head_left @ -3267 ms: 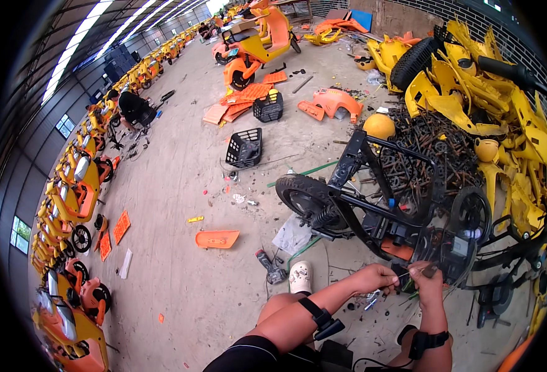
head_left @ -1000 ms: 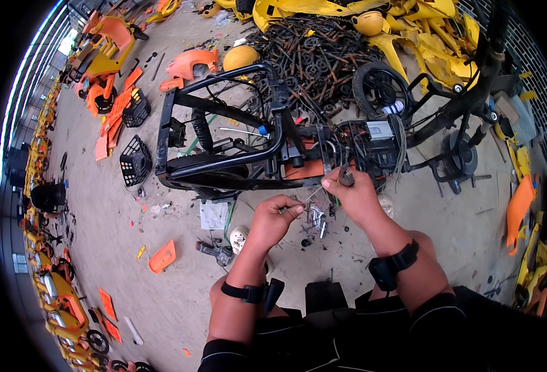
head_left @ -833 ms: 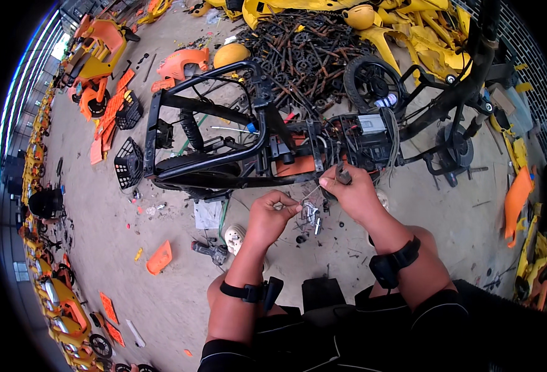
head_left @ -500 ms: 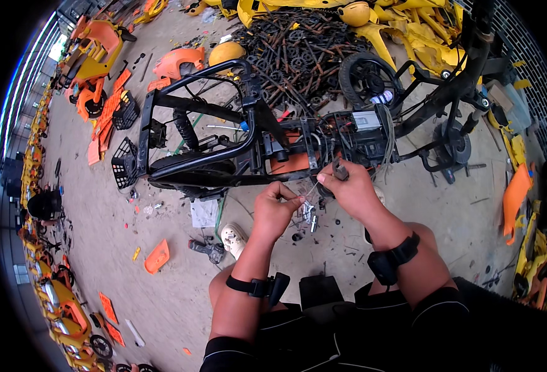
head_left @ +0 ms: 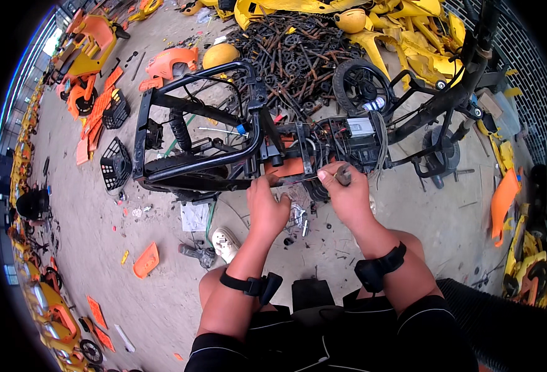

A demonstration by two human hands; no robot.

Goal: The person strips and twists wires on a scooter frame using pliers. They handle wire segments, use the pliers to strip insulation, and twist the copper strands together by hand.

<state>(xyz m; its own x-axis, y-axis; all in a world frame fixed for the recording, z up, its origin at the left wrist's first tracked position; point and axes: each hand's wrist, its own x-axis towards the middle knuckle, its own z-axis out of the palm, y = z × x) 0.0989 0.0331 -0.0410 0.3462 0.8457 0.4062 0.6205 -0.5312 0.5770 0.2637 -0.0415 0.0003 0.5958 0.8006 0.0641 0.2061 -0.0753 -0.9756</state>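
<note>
One black bike frame (head_left: 192,139) lies on its side on the floor (head_left: 161,273), two wheels visible. Two hands: left hand (head_left: 267,208) reaches forward, grip pinching a thin rod (head_left: 298,180) at the frame's orange middle; right hand (head_left: 345,192) fingers pressed around a small dark tool (head_left: 343,175).

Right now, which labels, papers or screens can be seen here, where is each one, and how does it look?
Label: on top of the grey box in the black frame, just above the right hand; rectangular, white with small dark print.
Paper sheet: flat on the concrete floor, left of the left hand; whitish, printed, creased.
No screens show.
</note>
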